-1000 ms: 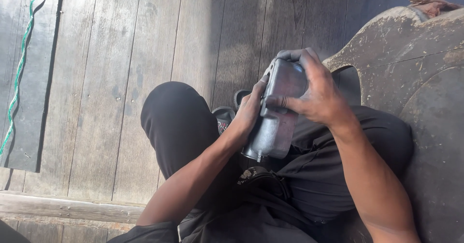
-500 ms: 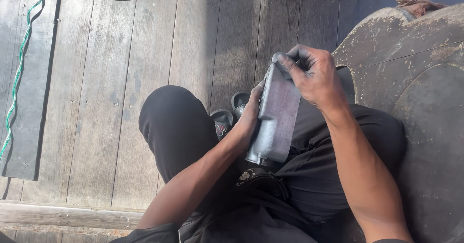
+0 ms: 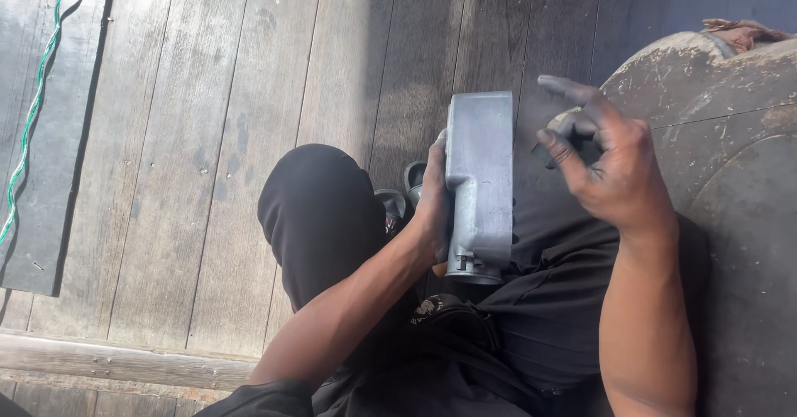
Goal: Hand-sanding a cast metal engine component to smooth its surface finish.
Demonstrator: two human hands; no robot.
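Note:
A grey metal casing [image 3: 479,180], long and box-shaped with a small flange at its near end, stands upright over my lap. My left hand [image 3: 432,204] grips its left side, fingers wrapped behind it. My right hand [image 3: 606,161] hovers just to the right of the casing, apart from it, with grimy fingers curled and spread and nothing in them. I sit in black trousers [image 3: 320,218], one knee raised at the left of the casing.
A large worn round drum or wheel [image 3: 730,176] fills the right side beside my right arm. Weathered wooden floorboards [image 3: 207,151] lie below, with a green cord [image 3: 37,102] along the far left and a dark sandal [image 3: 398,197] by my knee.
My right hand has let go of the top of the casing and drawn back to the right. The casing has turned so its flat grey face shows, still in my left hand.

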